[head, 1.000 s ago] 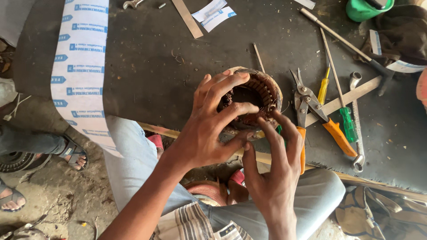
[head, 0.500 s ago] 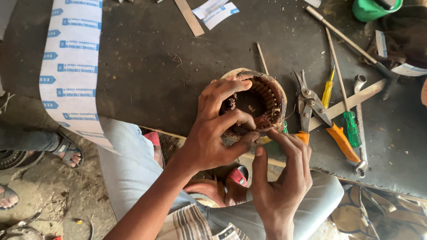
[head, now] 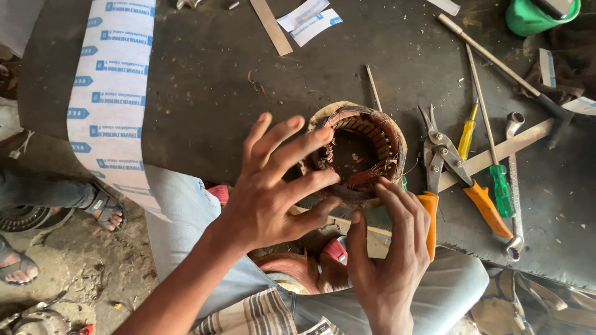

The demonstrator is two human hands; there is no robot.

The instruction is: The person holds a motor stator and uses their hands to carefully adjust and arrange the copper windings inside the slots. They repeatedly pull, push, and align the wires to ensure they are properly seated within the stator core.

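One motor stator [head: 363,149], two screwdrivers [head: 467,138] [head: 500,186], one pair of orange-handled snips [head: 450,167], one wrench [head: 514,180].

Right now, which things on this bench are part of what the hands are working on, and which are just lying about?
In hand:
- motor stator, with copper windings inside
- left hand, fingers spread at its near rim
- right hand, fingertips on its near edge

Lying about:
- orange-handled snips
- yellow screwdriver
- green screwdriver
- spanner
- printed paper strip
- green container
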